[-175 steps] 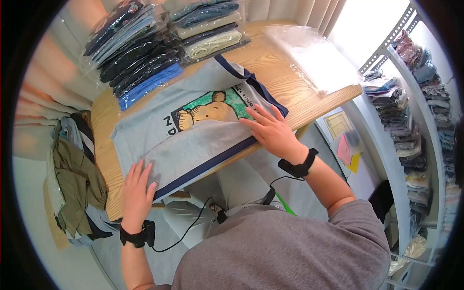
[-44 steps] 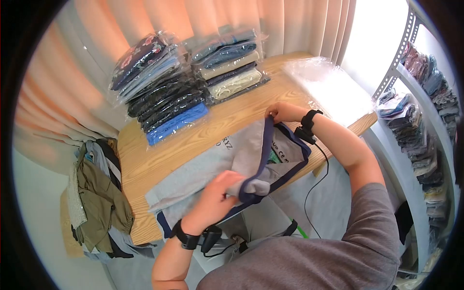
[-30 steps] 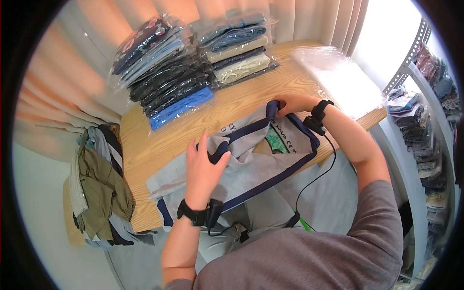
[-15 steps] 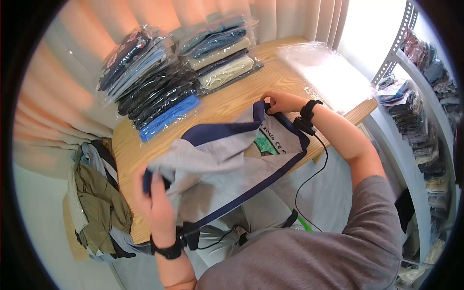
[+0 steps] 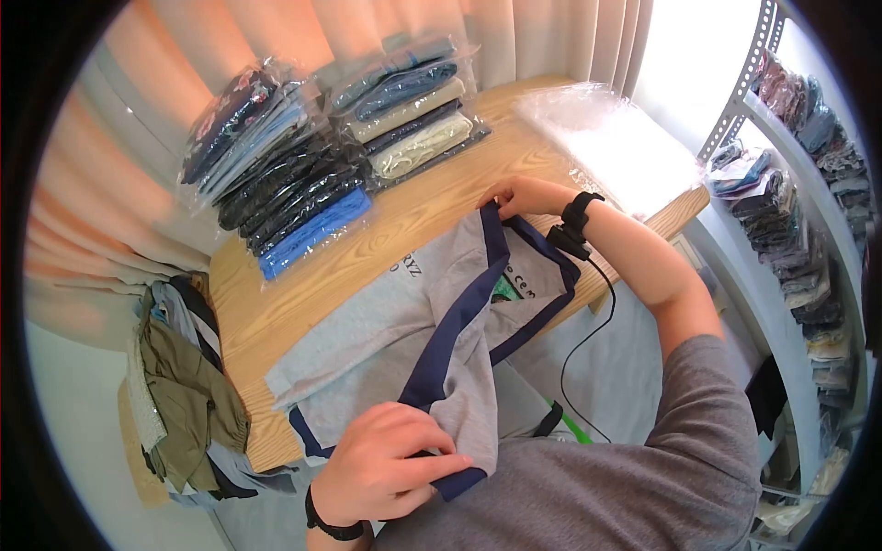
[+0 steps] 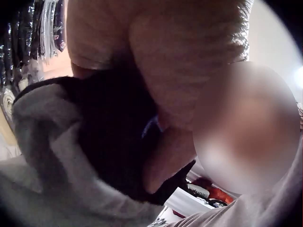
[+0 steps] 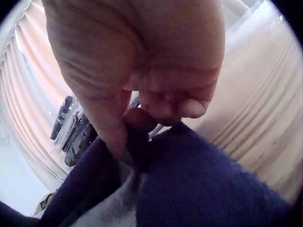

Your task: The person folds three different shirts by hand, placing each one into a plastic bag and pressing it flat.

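Observation:
A grey shirt [image 5: 367, 303] with navy trim lies partly on the wooden table, and part of it is pulled up towards the body. Some black lettering and a bit of green print show on it. My left hand [image 5: 390, 464] grips the navy band close to my chest, and in the left wrist view the dark band [image 6: 113, 127] passes under the thumb. Farther out, my right hand [image 5: 528, 197] pinches a corner of the navy trim between thumb and fingers. The right wrist view shows that navy trim [image 7: 189, 179] hanging down on both sides of the pinch.
Two stacks of bagged folded clothes [image 5: 294, 156] stand at the back of the wooden table [image 5: 248, 321]. Clear plastic bags [image 5: 606, 138] lie at the far right corner. Loose clothes [image 5: 184, 386] hang at the left. A shelf [image 5: 781, 220] with bagged clothes stands at the right.
The shirt has been turned and opened from lying flat with its bear print showing. My left hand has swung left, then back towards my body with the band; my right hand keeps its pinch.

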`<state>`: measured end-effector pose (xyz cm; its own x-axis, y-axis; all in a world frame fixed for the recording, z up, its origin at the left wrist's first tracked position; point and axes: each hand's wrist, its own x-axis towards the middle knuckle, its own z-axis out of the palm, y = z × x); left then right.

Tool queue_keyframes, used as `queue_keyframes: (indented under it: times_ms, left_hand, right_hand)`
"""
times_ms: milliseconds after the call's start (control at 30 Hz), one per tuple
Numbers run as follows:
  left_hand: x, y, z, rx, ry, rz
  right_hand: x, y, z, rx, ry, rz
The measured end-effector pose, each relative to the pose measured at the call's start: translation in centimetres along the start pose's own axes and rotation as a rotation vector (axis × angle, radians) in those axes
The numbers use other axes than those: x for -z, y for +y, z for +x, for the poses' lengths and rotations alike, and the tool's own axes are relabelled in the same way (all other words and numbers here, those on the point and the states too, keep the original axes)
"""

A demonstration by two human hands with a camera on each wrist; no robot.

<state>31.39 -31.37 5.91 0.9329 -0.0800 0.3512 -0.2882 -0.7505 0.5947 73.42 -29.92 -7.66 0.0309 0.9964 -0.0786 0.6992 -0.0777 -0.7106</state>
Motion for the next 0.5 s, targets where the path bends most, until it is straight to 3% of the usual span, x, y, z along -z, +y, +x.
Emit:
queue_keyframes:
  times_ms: [100, 133, 267, 333, 400, 433, 467, 500]
  left_hand:
    - [-0.2, -0.9, -0.8, 0.206, -0.124, 0.022]
    - [-0.4, -1.2, -1.5, 0.222, -0.127, 0.013]
    - [0.0, -1.2, -5.0, 0.583, -0.034, 0.044]
    - [1.8, 0.4, -6.0, 0.523, 0.182, 0.335]
    - [2.3, 2.6, -7.3, 0.280, 0.432, 0.904]
    - [2.5, 2.3, -8.7, 0.151, 0.442, 1.040]
    - [2.0, 1.8, -9.4, 0.169, 0.445, 1.048]
    - [1.9, 1.3, -9.3, 0.326, 0.341, 0.956]
  right_hand:
    - [-0.4, 0.8, 0.4, 0.009, -0.010, 0.151]
    - [-0.6, 1.0, 0.3, 0.017, -0.023, 0.192]
    - [-1.3, 2.5, 1.0, 0.046, -0.097, 0.340]
    - [-1.1, 0.8, 0.3, -0.011, -0.108, 0.225]
    - [-1.1, 1.5, 0.5, 0.066, -0.073, 0.329]
    - [-0.7, 0.2, 0.0, 0.002, -0.073, 0.215]
    - [-0.8, 0.0, -0.1, 0.013, -0.089, 0.213]
    - [-0.8, 0.0, -0.2, -0.018, -0.058, 0.203]
